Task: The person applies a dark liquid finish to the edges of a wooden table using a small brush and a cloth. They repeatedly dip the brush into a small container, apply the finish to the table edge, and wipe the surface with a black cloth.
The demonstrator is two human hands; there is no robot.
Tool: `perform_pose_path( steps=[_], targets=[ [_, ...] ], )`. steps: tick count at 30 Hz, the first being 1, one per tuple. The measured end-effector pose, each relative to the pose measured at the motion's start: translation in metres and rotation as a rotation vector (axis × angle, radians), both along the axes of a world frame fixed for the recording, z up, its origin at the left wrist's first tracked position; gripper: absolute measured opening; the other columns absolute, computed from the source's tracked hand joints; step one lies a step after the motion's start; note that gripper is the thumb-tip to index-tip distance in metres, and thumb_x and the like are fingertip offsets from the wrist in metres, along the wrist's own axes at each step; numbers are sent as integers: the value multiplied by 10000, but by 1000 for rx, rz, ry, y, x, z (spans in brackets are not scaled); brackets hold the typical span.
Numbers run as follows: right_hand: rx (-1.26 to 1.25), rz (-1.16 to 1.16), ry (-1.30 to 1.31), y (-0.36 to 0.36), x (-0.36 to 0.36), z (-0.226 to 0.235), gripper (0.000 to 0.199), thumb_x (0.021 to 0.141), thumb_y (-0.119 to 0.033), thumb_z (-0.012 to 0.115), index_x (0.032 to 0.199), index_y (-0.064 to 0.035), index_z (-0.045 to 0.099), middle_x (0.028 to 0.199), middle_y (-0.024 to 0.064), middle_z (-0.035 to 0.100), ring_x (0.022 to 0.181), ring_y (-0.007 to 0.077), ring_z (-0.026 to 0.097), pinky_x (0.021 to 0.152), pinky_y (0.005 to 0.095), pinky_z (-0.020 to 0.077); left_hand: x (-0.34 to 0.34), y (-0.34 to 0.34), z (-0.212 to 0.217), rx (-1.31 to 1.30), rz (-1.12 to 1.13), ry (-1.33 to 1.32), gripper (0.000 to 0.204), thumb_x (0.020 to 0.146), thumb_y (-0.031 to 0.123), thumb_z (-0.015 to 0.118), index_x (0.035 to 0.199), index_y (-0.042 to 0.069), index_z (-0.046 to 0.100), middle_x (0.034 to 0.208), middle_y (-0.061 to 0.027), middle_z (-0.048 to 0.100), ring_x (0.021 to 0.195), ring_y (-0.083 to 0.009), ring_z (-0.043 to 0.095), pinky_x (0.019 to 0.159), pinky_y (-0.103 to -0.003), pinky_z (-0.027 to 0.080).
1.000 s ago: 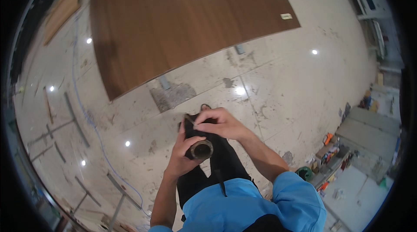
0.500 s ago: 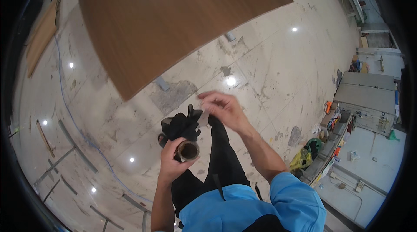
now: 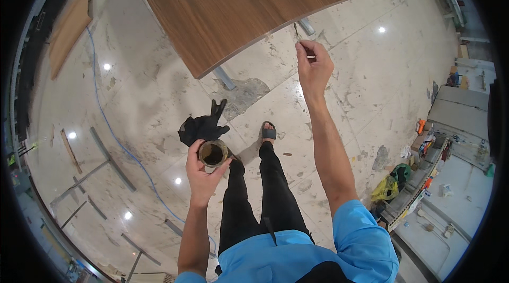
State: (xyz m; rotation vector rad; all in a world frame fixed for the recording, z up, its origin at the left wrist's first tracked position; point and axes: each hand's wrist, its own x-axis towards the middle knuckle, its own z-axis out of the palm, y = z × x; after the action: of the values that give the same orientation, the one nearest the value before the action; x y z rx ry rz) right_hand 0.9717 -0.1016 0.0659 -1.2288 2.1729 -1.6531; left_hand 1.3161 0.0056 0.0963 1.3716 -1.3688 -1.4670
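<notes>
My left hand (image 3: 203,180) is closed round a small round jar (image 3: 213,153) with dark stuff inside, its open mouth facing up. A bundle of black gloves (image 3: 202,129) sits just beyond the jar, against the fingers of that hand; how it is held is hidden. Stretched out ahead, my right hand (image 3: 316,68) pinches a thin, dark-tipped stick (image 3: 297,34) between thumb and fingertips. Its tip is close to the near edge of a brown wood-grain panel (image 3: 254,5), and I cannot tell whether they touch.
Grey metal supports (image 3: 224,78) stick out from under the panel. A blue hose (image 3: 124,148) runs along the stained tile floor on the left, near grey metal frames (image 3: 112,160). Tan board (image 3: 71,31) lies far left. At right are a cluttered bench (image 3: 419,187) and a yellow bag (image 3: 384,189).
My right hand has moved away from the gloves, forward and right to the panel's edge. The left hand has shifted slightly left and forward with the jar and gloves.
</notes>
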Motion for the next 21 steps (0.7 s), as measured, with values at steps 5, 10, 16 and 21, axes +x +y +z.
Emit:
perform_pose_path(
  steps=[5, 10, 16, 21],
  targets=[
    [-37, 5, 23, -17, -14, -4, 87, 957, -66, 774, 1021, -7, 777, 916, 69, 757, 767, 114, 683, 693, 257, 545, 2, 4, -7, 15, 74, -12, 824, 785, -94, 884, 1466, -14, 426, 1288, -123, 625, 1153, -197, 679, 1043, -337, 552],
    [-51, 82, 47, -21, -6, -14, 68, 930, -19, 768, 997, -6, 767, 911, 97, 742, 750, 150, 692, 690, 282, 559, 8, 14, -21, 34, 107, -34, 839, 783, -100, 883, 1477, -16, 418, 1315, -118, 611, 1195, -198, 657, 1060, -337, 537],
    [19, 299, 32, -10, 59, -14, 83, 925, 16, 758, 1003, -8, 767, 906, 98, 726, 747, 143, 682, 682, 269, 556, 5, 21, -27, 66, 129, 9, 848, 791, -102, 874, 1492, -12, 407, 1323, -117, 597, 1208, -199, 649, 1069, -342, 537],
    [33, 378, -61, 4, 80, 3, 79, 924, 3, 753, 996, -24, 769, 908, 92, 729, 752, 151, 690, 674, 275, 560, 3, 20, -24, 48, 113, 41, 856, 792, -129, 847, 1511, 0, 399, 1329, -111, 584, 1222, -197, 631, 1071, -343, 538]
  ],
)
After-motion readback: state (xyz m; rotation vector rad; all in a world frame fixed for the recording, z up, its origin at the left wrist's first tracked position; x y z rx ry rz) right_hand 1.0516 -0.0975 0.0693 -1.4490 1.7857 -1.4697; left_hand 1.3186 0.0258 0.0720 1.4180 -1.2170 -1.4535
